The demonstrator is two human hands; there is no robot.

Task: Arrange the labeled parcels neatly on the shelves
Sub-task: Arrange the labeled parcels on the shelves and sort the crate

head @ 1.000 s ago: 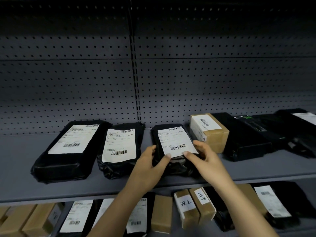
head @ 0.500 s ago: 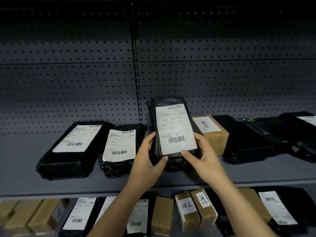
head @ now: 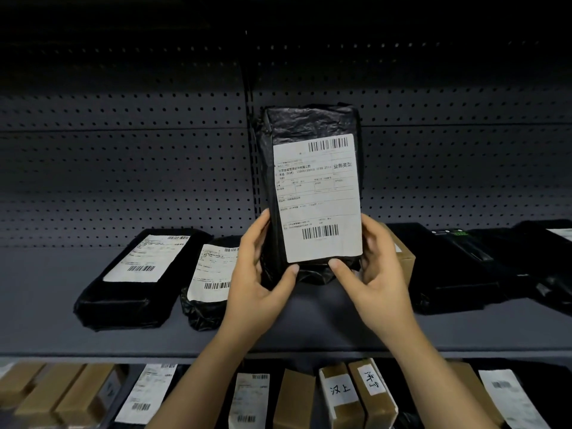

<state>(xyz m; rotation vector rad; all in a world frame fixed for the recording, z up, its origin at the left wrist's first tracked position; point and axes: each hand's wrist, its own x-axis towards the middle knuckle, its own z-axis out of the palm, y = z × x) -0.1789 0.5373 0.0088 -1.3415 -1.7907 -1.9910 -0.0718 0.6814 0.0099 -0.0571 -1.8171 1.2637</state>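
Observation:
A black plastic-wrapped parcel (head: 312,187) with a white barcode label stands upright in front of the pegboard, label facing me. My left hand (head: 257,274) grips its lower left side and my right hand (head: 374,267) grips its lower right side, thumbs on the front below the label. Its bottom end is just above the grey shelf (head: 46,305). Two black labeled parcels, a large one (head: 139,274) and a smaller one (head: 210,280), lie flat to the left. A brown box (head: 402,264) sits behind my right hand.
Dark parcels (head: 458,267) crowd the shelf's right side. The lower shelf holds brown boxes (head: 52,388), labeled black bags (head: 148,394) and two boxes with handwritten tags (head: 359,394). A perforated back panel (head: 123,165) closes the rear.
The parcel lay flat on the shelf a second ago; both hands have tipped it up and raised it until it stands upright, label toward me.

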